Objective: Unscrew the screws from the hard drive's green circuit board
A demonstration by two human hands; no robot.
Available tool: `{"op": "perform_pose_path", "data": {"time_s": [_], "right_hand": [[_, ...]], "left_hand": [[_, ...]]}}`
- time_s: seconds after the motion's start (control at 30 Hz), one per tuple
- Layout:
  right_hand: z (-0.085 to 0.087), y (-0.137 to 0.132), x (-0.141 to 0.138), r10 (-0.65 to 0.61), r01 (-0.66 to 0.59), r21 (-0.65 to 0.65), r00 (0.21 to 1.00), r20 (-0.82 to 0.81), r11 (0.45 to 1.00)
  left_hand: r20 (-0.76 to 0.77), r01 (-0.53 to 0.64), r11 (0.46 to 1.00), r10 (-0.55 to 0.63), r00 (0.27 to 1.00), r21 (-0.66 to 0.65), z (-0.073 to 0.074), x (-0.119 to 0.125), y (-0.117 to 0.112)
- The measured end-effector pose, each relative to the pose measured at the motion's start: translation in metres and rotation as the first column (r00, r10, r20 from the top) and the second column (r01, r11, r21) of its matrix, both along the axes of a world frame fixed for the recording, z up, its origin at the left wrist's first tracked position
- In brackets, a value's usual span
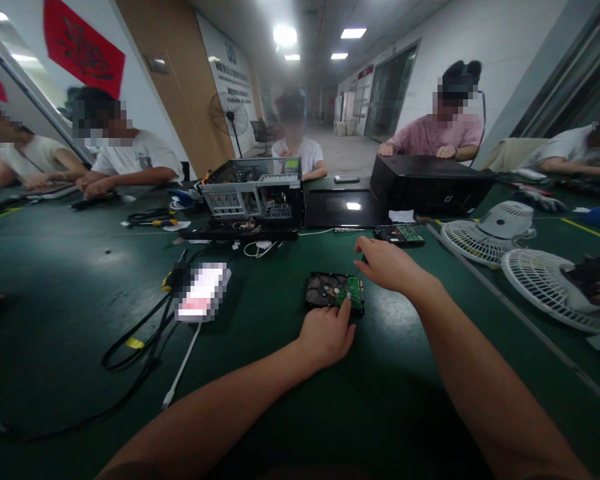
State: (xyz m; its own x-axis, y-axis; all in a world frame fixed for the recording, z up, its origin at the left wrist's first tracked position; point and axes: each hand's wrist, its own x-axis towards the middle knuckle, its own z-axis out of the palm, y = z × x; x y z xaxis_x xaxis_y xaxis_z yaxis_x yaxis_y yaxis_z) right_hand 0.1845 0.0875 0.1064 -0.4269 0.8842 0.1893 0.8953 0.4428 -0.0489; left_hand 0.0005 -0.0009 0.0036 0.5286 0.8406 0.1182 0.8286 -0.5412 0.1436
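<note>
Left hand point(325, 337) loosely clenched, index tip on black hard drive with green circuit board point(330, 291) (flat on green table point(80, 280)); right hand point(387, 265) at far corner, fingers' grip unclear.

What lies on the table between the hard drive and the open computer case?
In the head view, a loose white cable lies between the hard drive and the open computer case; otherwise bare green table.

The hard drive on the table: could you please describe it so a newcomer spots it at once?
On the green table, look nearer than the open computer case. The hard drive lies flat between the left hand and the right hand. Unlike the bare circuit board behind it, it is a dark block carrying a green board.
</note>
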Motion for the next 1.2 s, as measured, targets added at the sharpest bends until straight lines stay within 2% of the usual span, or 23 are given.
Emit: {"op": "perform_pose_path", "data": {"time_s": [0.13, 0.3, 0.4, 0.57, 0.73, 0.9, 1.13, 1.2], "right_hand": [[0.0023, -0.0018, -0.0014, 0.047, -0.047, -0.015, 0.999, -0.007, 0.999], [0.0040, -0.0029, -0.0030, -0.001, 0.001, -0.014, 1.000, 0.013, 1.000], [0.0036, -0.0024, -0.0029, 0.048, -0.048, -0.018, 0.999, 0.008, 0.999], [0.0026, -0.0020, -0.0022, 0.026, -0.026, -0.024, 1.000, -0.002, 0.999], [0.0008, -0.0005, -0.0010, 0.074, -0.074, -0.032, 0.997, -0.016, 0.997], [0.0025, -0.0009, -0.0014, 0.032, -0.033, -0.032, 0.999, -0.033, 0.999], [0.0039, -0.0007, 0.0000, 0.040, -0.041, -0.032, 0.999, -0.028, 0.999], [0.0033, 0.0000, -0.0015, 0.000, 0.000, -0.019, 1.000, -0.024, 1.000]], "left_hand": [[-0.006, 0.002, 1.000, -0.002, 1.000, 0.010, -0.0014, 0.0004, 0.0005], [0.000, 0.003, 1.000, -0.003, 1.000, 0.003, -0.0004, 0.0004, -0.0001], [0.003, 0.009, 1.000, -0.009, 1.000, 0.005, 0.0005, -0.0003, -0.0006], [-0.004, 0.007, 1.000, -0.007, 1.000, 0.008, -0.0009, -0.0005, 0.0005], [-0.010, 0.005, 1.000, -0.005, 1.000, 0.005, -0.0030, 0.0001, 0.0009], [-0.006, 0.003, 1.000, -0.003, 1.000, 0.009, -0.0013, -0.0002, 0.0003], [0.001, -0.007, 1.000, 0.007, 1.000, 0.009, -0.0017, -0.0005, 0.0004], [0.005, -0.003, 1.000, 0.003, 1.000, 0.013, -0.0024, -0.0007, 0.0007]]}}
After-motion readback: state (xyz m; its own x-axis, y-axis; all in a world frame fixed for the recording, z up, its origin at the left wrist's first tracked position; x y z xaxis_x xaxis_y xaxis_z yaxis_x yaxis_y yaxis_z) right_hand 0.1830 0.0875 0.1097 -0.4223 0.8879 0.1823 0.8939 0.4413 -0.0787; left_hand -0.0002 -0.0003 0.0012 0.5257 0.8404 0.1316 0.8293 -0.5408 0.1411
